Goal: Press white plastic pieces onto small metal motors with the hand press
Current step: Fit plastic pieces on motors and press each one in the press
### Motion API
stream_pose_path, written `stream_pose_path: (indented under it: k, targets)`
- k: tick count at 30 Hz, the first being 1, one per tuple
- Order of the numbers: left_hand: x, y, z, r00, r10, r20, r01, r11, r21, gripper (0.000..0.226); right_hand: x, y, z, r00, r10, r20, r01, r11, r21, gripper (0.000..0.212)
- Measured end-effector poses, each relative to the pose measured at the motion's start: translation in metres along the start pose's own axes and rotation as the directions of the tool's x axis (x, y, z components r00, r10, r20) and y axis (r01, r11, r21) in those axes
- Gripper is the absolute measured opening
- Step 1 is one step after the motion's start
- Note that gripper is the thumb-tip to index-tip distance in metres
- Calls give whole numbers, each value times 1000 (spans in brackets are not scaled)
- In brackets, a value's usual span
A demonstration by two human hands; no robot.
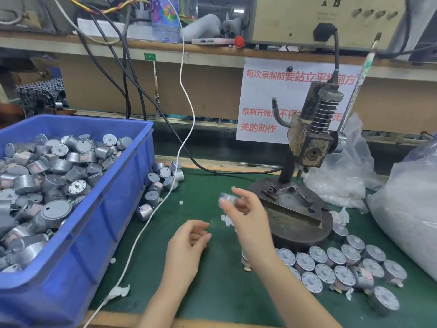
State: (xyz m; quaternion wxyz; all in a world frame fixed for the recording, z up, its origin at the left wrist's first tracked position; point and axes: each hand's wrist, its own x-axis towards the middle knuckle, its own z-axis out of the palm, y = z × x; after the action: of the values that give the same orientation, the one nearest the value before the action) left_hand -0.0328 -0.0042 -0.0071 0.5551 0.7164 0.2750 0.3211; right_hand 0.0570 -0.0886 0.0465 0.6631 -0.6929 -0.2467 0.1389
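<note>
**One motor in the air, just short of the press**

Our right hand (246, 216) grips a small silver cylindrical metal motor (228, 199) at the fingertips, above the green bench mat (212, 292) and just left of the dark iron hand press (309, 147). Blur hides the motor's shaft, so we cannot tell which way its axis points. Our left hand (189, 242) has its fingers curled inward; we cannot tell whether they pinch anything. Small white plastic pieces (226, 220) lie on the mat below. The press fixture is bare. We judge the rows of upright motors (343, 266) by the press base finished, while the heaped blue plastic crate (132, 176) suggests most work remains.
</note>
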Motion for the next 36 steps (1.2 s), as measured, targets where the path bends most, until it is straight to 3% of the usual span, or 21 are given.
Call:
stream_pose_path:
  k: [4, 9, 15, 22, 26, 28, 32, 36]
  targets:
    - [1, -3, -3, 1000, -18, 12, 18, 1000, -25, 30, 7, 11, -26, 996, 88, 3, -85, 971, -223, 42]
    - [0, -1, -2, 999, -20, 37, 21, 999, -33, 33, 6, 18, -34, 999, 49, 12, -41, 927, -372, 38]
    - [-2, 1, -2, 999, -49, 17, 50, 998, -29, 30, 3, 17, -39, 999, 34, -30, -41, 954, -297, 28]
    - [0, 2, -2, 998, -56, -3, 56, 998, -36, 20, -16, 21, -33, 999, 23, -35, -22, 1000, 5, 21]
    - [1, 2, -2, 997, -74, -23, 73, 996, -52, 20, -26, 30, -29, 978, -186, -91, 159, 957, -243, 27]
    - [1, 1, -4, 996, -63, -64, 63, 998, -7, 21, -29, 36, -29, 947, -292, -132, 233, 911, -340, 33]
    - [6, -2, -17, 981, 81, -174, -35, 967, 253, 24, -32, 43, -27, 888, -428, -170, 329, 848, -415, 39]
    - [15, 3, -14, 971, 199, -136, -115, 879, 464, 24, -32, 44, -23, 931, -319, -178, 263, 924, -278, 37]
